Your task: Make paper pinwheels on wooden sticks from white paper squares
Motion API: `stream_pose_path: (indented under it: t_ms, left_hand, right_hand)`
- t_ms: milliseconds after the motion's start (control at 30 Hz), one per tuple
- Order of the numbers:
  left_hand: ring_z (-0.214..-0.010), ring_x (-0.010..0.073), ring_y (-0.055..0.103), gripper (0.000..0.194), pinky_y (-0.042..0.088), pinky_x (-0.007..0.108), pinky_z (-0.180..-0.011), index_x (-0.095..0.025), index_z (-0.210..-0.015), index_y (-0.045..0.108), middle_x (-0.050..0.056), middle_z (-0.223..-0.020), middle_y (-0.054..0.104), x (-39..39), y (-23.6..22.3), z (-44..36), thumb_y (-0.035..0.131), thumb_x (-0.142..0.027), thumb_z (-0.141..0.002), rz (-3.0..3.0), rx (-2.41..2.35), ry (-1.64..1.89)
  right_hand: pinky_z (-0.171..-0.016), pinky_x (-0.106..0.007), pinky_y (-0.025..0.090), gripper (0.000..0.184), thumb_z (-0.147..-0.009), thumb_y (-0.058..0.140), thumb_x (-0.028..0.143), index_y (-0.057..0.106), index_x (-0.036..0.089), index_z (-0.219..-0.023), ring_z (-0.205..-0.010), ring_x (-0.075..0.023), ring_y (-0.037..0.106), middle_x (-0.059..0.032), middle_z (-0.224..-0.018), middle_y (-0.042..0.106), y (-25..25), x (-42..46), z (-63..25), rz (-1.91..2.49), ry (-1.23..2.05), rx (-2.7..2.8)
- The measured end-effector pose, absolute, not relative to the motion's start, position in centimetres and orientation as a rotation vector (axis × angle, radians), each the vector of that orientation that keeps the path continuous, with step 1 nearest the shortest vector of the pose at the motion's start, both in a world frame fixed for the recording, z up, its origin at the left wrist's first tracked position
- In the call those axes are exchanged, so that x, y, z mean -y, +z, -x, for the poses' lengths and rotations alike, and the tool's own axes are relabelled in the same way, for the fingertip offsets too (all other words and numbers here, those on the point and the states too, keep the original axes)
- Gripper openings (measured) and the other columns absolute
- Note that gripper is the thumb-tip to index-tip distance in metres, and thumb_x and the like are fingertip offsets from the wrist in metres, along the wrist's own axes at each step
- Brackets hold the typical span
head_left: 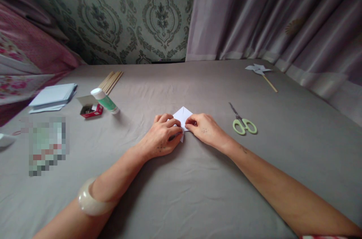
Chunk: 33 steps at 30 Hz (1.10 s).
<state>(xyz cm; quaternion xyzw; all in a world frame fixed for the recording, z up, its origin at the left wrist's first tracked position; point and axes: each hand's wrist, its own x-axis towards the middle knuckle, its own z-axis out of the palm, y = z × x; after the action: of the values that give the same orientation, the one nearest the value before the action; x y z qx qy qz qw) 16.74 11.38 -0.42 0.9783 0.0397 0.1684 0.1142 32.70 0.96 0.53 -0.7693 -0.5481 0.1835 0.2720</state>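
A small white sheet of paper (183, 113) lies in front of me with one corner pointing away, and slits show near its far corner. My left hand (166, 131) rests on its left side, fingers bent and pressing the paper near its middle. From the right, my right hand (204, 127) pinches the paper's edge between thumb and forefinger. The fingers of both hands hide much of the sheet. To the right of my right hand lie scissors (240, 121) with light green handles, apart from it.
At the left are a stack of white paper (53, 95), wooden sticks (111, 81), a small red box (91, 111) and a green-and-white glue stick (105, 101). A blurred-out item (48, 144) lies nearer. A paper pinwheel (258, 69) on a stick lies at the far right.
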Motion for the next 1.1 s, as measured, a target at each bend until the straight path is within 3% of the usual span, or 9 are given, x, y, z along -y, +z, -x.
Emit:
stream_pose_path:
  t_ms: [700,1100]
  left_hand:
    - [-0.104,0.0241,0.052,0.022,0.034,0.041,-0.087,-0.022,-0.092,0.070,0.005,-0.102,0.070,-11.43,-0.33,-16.83,0.049,-0.027,-0.091,-2.855,-0.119,0.479]
    - [-0.103,0.0236,0.051,0.023,0.034,0.041,-0.087,-0.022,-0.091,0.070,0.005,-0.101,0.070,-11.44,-0.35,-16.83,0.048,-0.028,-0.091,-2.855,-0.129,0.476]
  right_hand:
    - [-0.071,-0.025,0.044,0.025,-0.086,0.052,0.018,0.075,0.020,-0.095,-0.077,-0.0157,0.066,-0.0056,-0.089,0.075,0.70,-1.15,-32.70,2.048,0.472,1.599]
    - [-0.080,-0.028,0.045,0.026,-0.088,0.051,0.020,0.074,0.022,-0.099,-0.092,-0.0203,0.067,-0.0081,-0.100,0.074,0.55,-1.20,-32.34,2.134,0.395,1.642]
